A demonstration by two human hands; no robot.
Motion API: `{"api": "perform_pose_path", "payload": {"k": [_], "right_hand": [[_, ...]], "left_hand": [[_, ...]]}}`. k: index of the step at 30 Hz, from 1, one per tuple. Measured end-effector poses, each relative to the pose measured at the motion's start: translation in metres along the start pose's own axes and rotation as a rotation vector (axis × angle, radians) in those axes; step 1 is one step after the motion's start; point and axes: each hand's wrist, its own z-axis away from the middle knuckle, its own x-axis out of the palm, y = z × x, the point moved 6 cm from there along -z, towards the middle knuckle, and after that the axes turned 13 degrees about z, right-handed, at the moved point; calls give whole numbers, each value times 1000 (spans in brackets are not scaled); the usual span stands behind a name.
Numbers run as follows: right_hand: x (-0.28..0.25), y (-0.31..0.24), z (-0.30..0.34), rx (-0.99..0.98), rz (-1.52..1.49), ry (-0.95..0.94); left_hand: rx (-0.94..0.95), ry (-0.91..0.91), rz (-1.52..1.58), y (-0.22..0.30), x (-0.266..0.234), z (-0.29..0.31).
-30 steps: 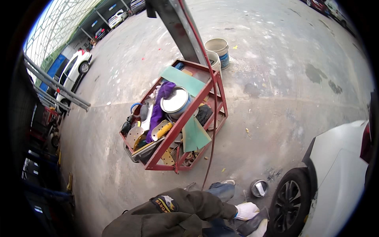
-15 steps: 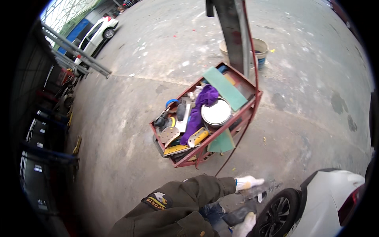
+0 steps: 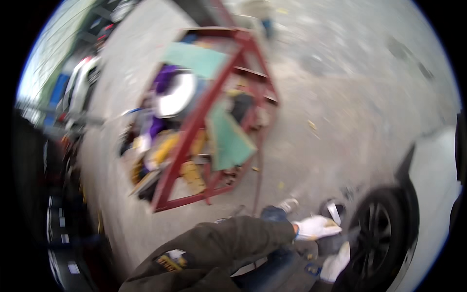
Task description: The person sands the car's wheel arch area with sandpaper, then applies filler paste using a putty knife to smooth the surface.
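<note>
Both my hands wear white work gloves, low on the right beside the car's wheel. My left hand reaches from a dark sleeve with its fingers stretched out, just above a dark grey, smooth block-like piece. On the other side of that piece is my right hand, its fingers bent against the piece's edge. Blur hides the exact kind of the grey piece and how firmly it is gripped. Whether my left fingers touch it I cannot make out.
A red metal cart ahead-left carries a white round lid, purple cloth, green sheets and yellow tools. The white car body bounds the right side. Buckets stand behind the cart.
My view has swung, so the cart appears further left and larger. My hands have come closer together, with the grey piece now between them near the wheel.
</note>
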Motion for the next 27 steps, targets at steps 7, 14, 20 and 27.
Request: {"api": "perform_pose_path", "payload": {"k": [7,14,20,27], "right_hand": [[-111,182,-80,227,-983,9],[-65,282,-121,407,-593,-399],[-25,354,-136,733,-795,-230],[-47,323,-199,269,-129,95]], "left_hand": [[-335,-388,191,-123,7,-129],[-85,-671,-205,-237,3,-196],[-315,-617,46,-271,-30,-182],[-188,-352,-3,-280,-78,-166]]}}
